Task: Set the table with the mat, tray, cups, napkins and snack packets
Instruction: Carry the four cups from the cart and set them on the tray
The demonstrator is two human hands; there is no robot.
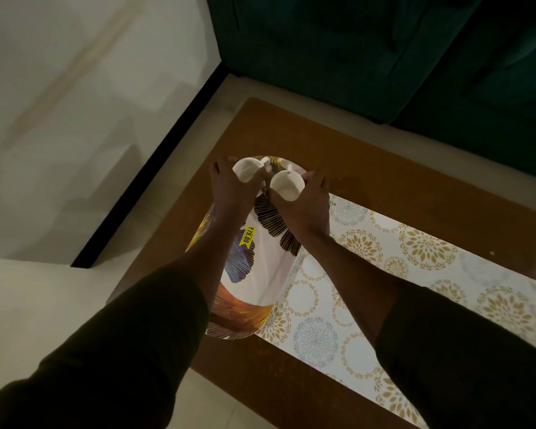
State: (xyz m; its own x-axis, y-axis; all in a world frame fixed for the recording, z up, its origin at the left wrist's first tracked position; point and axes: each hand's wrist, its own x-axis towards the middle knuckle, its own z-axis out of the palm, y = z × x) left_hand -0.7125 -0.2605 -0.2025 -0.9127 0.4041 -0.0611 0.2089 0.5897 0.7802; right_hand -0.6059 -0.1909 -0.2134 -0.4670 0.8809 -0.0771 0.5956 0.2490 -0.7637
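Note:
An oval tray (262, 274) with a leaf print and a yellow price sticker lies on the left end of the brown table (399, 181). It overlaps the patterned white mat (384, 283), which runs off to the right. At the tray's far end my left hand (234, 190) grips a white cup (246, 171). Beside it my right hand (304, 205) grips a second white cup (287, 184). Both cups are tilted, mouths toward me, close together and just over the tray. No napkins or snack packets are in view.
A dark green sofa (384, 51) stands behind the table. A white wall (75, 119) with a black skirting strip (155, 174) runs along the left. Pale floor tiles (28, 320) lie at the near left.

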